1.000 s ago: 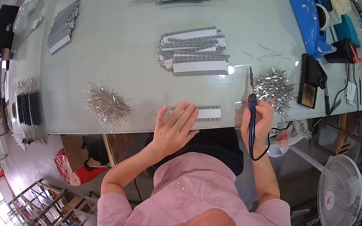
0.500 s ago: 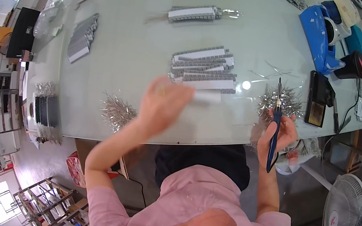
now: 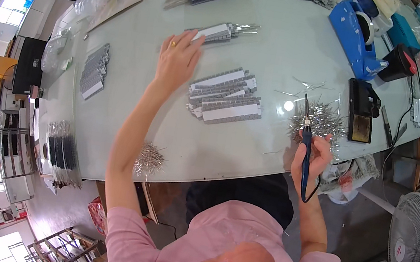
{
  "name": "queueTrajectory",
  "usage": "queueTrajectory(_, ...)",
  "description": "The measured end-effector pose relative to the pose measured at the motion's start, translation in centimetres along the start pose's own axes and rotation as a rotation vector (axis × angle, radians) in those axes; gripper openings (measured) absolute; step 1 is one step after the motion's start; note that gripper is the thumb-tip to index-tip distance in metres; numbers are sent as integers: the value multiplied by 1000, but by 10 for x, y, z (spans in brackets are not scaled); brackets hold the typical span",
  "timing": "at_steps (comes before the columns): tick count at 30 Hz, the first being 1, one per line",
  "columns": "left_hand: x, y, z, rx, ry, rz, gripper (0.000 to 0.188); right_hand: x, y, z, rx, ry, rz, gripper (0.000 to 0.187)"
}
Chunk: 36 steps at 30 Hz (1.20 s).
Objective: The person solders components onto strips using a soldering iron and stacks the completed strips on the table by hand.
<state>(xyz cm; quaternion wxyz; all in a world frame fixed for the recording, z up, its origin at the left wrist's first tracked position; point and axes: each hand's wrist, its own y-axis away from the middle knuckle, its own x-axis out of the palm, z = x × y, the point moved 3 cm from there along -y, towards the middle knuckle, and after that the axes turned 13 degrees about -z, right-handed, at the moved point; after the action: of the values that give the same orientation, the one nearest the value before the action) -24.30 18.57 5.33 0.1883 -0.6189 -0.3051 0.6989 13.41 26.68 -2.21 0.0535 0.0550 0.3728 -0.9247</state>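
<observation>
My left hand [image 3: 176, 61] reaches across the table with its fingers stretched out. Its fingertips are at the left end of a bundle of grey-and-white strips [image 3: 216, 33] with wire ends; whether they grip it I cannot tell. In my right hand [image 3: 316, 157] is a soldering iron [image 3: 305, 147] with a dark blue handle, its metal tip pointing away from me. Beneath the iron lies a heap of silvery wire leads [image 3: 328, 120]. A pile of flat grey-and-white strips [image 3: 227, 95] rests in the middle, between my hands.
Another wire pile [image 3: 149, 160] lies beside my left forearm. More strips [image 3: 94, 72] sit at the left. On the right stand a black soldering stand [image 3: 354, 113], a blue tape dispenser [image 3: 351, 35] and a black cup [image 3: 398, 65]. A fan [image 3: 413, 243] is beyond the table edge.
My left hand has moved from the near side of the middle pile to the bundle farther away. A white strip seen blurred by that hand now lies on the pile. My right hand still holds the iron.
</observation>
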Motion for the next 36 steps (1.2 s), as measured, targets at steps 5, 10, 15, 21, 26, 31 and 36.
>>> queueTrajectory(5, -56, 75, -100, 43, 125, 294, 56, 4, -7, 9, -71, 47, 17, 38)
queueTrajectory(10, -72, 112, -120, -101, 188, 399, 61, 4, -5, 10, -106, 34, 30, 36)
queueTrajectory(15, -87, 130, -134, -81, 230, 427, 61, 2, -2, 13, -125, 42, 45, 33)
queueTrajectory(21, -108, 152, -150, -84, 231, 451, 64, 0, 25, 32, -125, -22, 220, 36)
queueTrajectory(26, -111, 158, -165, -138, 231, 446, 66, 2, 24, 43, -123, -13, 218, 38)
queueTrajectory(31, -100, 155, -183, -206, 345, 404, 67, -17, -2, 63, 306, -9, 233, 35)
queueTrajectory(36, -97, 160, -186, -98, 304, 379, 63, -45, -23, 73, 315, 62, 344, 21)
